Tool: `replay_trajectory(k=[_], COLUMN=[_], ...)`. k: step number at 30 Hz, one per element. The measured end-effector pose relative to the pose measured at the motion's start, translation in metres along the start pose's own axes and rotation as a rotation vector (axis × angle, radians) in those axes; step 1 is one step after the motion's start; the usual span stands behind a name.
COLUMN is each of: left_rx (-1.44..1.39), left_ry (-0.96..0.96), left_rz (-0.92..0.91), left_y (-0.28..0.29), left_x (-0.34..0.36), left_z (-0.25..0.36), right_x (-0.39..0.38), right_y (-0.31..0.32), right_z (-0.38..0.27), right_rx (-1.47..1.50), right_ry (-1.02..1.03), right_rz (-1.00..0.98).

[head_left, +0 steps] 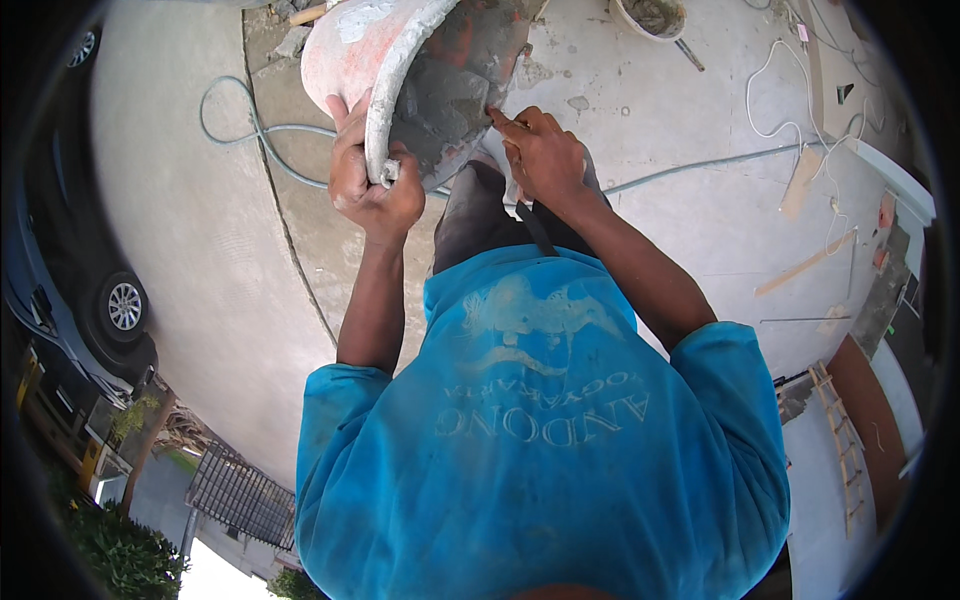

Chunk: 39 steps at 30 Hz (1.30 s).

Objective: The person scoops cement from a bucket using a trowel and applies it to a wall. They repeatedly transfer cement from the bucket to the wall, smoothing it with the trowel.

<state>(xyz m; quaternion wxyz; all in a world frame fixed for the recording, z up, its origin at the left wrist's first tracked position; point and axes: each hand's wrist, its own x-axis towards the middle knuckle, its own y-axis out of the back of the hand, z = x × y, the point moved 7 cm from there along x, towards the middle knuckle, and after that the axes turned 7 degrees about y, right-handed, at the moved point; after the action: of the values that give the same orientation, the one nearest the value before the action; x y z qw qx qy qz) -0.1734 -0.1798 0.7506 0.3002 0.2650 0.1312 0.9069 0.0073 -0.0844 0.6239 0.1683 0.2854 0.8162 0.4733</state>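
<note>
A mortar-crusted bucket [340, 55], pale and reddish outside, is tilted on its side in front of my legs. Its thick rim is caked with dried grey, and wet grey mortar [425, 100] coats the inside. My left hand [375, 185] grips the lower part of the rim, thumb on the inner side. At the bucket's right edge, my right hand [545, 155] is closed with its fingertips by the mortar. What it holds is hidden by the fingers. A flat grey shape [465, 100] lies inside the bucket near those fingertips; its kind is unclear.
A grey-blue hose [700, 172] runs across the concrete floor behind my legs and loops at left. Another bucket [650, 18] of mortar stands at far right. White cord [765, 130], wood strips [805, 262] and a ladder [840, 435] lie right; a car [75, 260] stands left.
</note>
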Motion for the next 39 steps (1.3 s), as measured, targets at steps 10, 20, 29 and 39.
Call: replay_trajectory(k=[10, 20, 29, 39], left_rx=[-0.105, -0.558, -0.493, -0.434], left_ry=[0.377, 0.865, 1.271, 1.359], left_rz=[0.240, 0.674, 0.866, 0.832], left_y=[-0.014, -0.125, -0.240, -0.253], left_x=[-0.019, -0.120, -0.285, -0.332], left_z=[-0.031, -0.109, -0.297, -0.407], right_x=[0.016, 0.032, 0.079, 0.190], right_y=[0.044, 0.035, -0.176, -0.441], right_z=[0.010, 0.177, 0.393, 0.586], right_rx=[0.296, 0.285, 0.168, 0.122], right_ry=[0.051, 0.258, 0.342, 0.318], right_rz=[-0.082, -0.123, -0.159, -0.182])
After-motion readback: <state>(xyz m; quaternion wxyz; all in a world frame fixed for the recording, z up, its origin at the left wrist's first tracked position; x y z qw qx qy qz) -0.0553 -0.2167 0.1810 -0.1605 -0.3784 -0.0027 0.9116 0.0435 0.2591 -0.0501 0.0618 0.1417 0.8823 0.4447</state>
